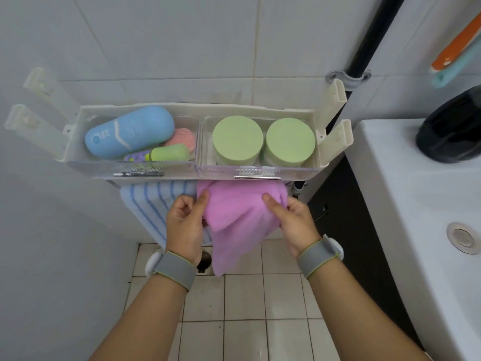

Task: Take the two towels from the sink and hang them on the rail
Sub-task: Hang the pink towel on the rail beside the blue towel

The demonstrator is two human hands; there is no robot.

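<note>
1. Both hands are closed on the pink towel: the left hand pinches its left edge between thumb and fingers, and the right hand grips its right side with the thumb pressed on top of the cloth.
2. At the far left, the blue-striped towel is seen hanging below the shelf, just beside the pink towel and partly behind the left hand.
3. A grey wristband is worn on the left wrist.
4. The pink towel is draped from under the shelf's front edge, where the rail itself is hidden; its lower corner hangs down between the two wrists, above the tiled floor.
5. On the shelf, a blue case, a pink item and a small green-capped bottle are held in the left compartment.
6. Two jars with green lids are set side by side in the right compartment.
7. A second grey wristband is worn on the right wrist.
8. At the right, the white sink is seen with its drain uncovered and no towel visible in it; a black container stands on its back rim.
</note>
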